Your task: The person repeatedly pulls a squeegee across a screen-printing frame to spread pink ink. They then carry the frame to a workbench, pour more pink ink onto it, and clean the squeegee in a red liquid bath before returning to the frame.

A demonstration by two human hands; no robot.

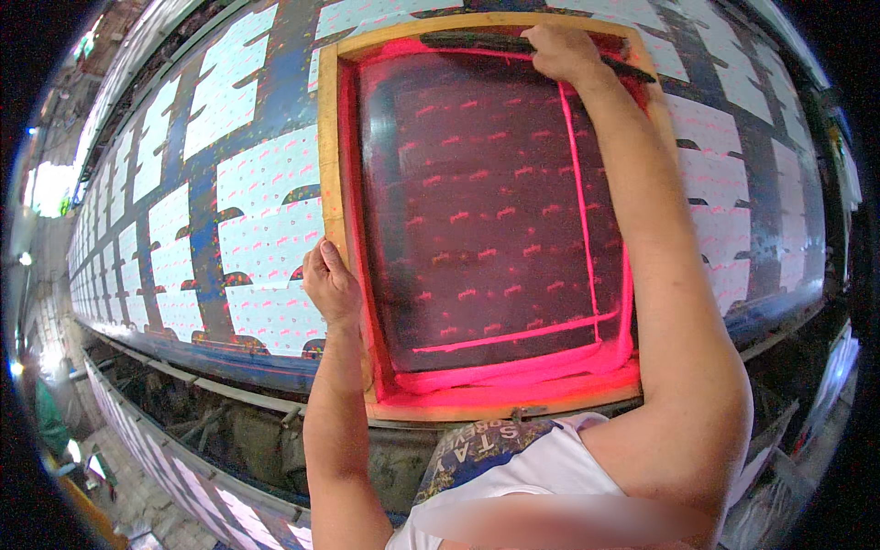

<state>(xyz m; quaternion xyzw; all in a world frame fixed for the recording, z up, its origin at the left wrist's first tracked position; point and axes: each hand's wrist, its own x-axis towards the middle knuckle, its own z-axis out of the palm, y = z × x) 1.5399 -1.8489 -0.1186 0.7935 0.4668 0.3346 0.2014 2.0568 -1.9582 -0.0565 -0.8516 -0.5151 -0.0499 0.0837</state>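
Observation:
A wooden-framed printing screen [330, 156] lies on a long table in front of me. Its dark mesh [477, 192] carries rows of small pink motifs. Bright pink ink [486, 374] is thick along the near inside edge and up the right side. My left hand [332, 282] is closed on the left rail of the frame, thumb on top. Reaching to the far end, my right hand [564, 53] grips a dark squeegee [472, 41], which lies across the mesh along the far rail. The squeegee's lower edge is partly hidden.
White sheets with pink marks [270, 170] lie in rows on the dark blue table [206, 316], left and right of the screen. Below the table's near edge runs a metal rail [211, 380]. Another table with pale sheets [174, 467] stands at lower left.

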